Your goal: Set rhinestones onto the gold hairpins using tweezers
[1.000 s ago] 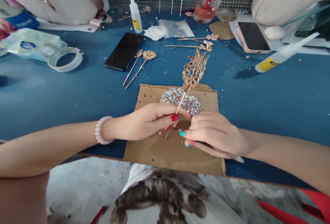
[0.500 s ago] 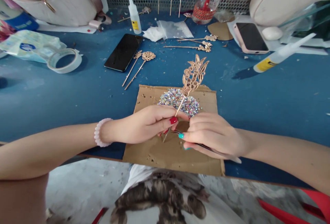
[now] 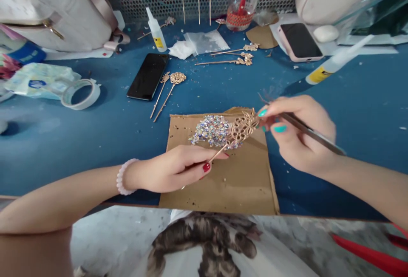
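Observation:
My left hand [image 3: 183, 166] pinches the stem of a gold filigree hairpin [image 3: 241, 128] between thumb and fingers. Its flowered openwork head points up and to the right, above a piece of brown cardboard [image 3: 236, 187]. Behind the hairpin, a heap of small glittering rhinestones [image 3: 210, 129] lies on the cardboard. My right hand [image 3: 302, 134] is closed on dark metal tweezers [image 3: 314, 133], just right of the hairpin head. The tweezer tips are smeared by motion, so whether anything sits between them cannot be made out.
More gold hairpins [image 3: 177, 78] lie beyond the cardboard, beside a black phone [image 3: 148, 76]. A white tape roll [image 3: 80, 94] is at the left. One glue bottle [image 3: 157, 32] stands at the back; another glue bottle [image 3: 325, 71] is at the right, near a pink-cased phone [image 3: 301, 41].
My right hand has moved right and up with the tweezers, away from my left hand. The hairpin has tilted lower and to the right in my left hand. The view has shifted slightly.

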A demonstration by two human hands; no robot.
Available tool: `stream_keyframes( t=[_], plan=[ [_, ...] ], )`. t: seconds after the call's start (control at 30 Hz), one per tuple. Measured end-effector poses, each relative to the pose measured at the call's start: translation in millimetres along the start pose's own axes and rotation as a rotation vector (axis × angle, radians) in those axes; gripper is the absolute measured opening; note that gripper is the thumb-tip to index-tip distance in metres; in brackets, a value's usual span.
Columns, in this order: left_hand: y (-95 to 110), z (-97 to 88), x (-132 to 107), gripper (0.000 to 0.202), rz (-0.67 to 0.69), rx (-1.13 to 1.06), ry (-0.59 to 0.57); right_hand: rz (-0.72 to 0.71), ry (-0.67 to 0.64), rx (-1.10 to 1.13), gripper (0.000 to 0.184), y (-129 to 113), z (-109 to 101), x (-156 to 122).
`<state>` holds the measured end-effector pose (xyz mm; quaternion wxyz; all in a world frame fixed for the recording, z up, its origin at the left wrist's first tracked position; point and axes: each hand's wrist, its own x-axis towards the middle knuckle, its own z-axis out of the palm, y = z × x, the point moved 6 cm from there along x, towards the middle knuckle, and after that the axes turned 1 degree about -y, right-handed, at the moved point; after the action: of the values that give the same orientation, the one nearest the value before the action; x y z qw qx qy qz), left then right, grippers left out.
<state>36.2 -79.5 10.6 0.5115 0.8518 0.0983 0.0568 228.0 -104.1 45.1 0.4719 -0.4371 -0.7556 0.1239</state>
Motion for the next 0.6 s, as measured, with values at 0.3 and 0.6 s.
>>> stream_keyframes(
  t=[0.3, 0.6],
  plan=[
    [-9.0, -3.3, -6.7, 0.038, -0.262, -0.259, -0.069, 0.186, -0.250, 0.212, 0.009, -4.6, 31.4, -13.9],
    [-2.4, 12.9, -1.9, 0.028, -0.362, -0.285, -0.128, 0.015, -0.411, 0.163, 0.004, -29.0, 47.6, -21.7]
  ],
)
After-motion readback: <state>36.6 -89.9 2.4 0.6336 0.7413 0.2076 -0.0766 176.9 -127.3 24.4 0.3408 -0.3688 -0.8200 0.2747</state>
